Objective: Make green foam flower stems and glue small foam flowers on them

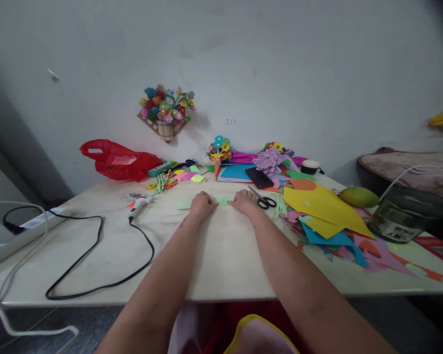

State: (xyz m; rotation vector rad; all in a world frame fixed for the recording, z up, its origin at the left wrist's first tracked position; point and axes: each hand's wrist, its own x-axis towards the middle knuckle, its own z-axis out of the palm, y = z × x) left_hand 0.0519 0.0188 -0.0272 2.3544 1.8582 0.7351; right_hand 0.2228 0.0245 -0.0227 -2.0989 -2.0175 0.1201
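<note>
Green paper strip: the pale strip lies flat on the white surface, straight ahead of the person, between and under the two hands.
Strip's long axis: it runs roughly left to right, across the line of the forearms; its left end shows beyond the left hand, while its right end is hidden at the right hand.
Left hand: the hand rests on the strip, fingers curled and close together; whether they pinch the paper or only press it, I cannot tell.
Right hand: the hand touches the strip near its visible right end, fingers bent and close together; a pinch or a press, again I cannot tell.
Nearer hand: neither, as both touch the paper, with a bare stretch of it between them.
Scissors: the black-handled pair lies just beside the right hand, on its outer side, blades pointing away from the person.
Thin green strips: a small bunch sits just right of the scissors.
Glue gun: it lies well to the left of the left hand, its black cord looping over the surface.
Yellow sheets: they lie among coloured scraps, farther right.
</note>
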